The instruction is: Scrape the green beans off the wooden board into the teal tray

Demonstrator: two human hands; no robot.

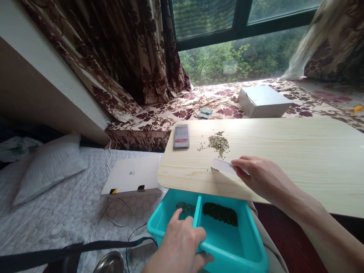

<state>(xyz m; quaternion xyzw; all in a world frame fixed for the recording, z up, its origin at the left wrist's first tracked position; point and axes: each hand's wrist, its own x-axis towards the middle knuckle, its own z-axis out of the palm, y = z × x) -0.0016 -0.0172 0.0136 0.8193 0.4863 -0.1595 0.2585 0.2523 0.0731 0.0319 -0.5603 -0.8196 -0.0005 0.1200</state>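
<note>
My left hand (182, 242) grips the near rim and divider of a teal two-compartment tray (250, 242), held just under the front edge of a light wooden board (284, 151). Both compartments hold small dark green beans, more in the right one (220, 213) than in the left one (185, 207). My right hand (261, 177) pinches a small white card (223, 167) standing on the board. A loose pile of green beans (218, 143) lies on the board just beyond the card.
A small dark packet (181, 135) lies at the board's left end. A white flat box (132, 176) rests on the quilted bed beside it, with a pillow (48, 163) further left. A grey box (263, 100) sits on the floral window seat. Cables trail below.
</note>
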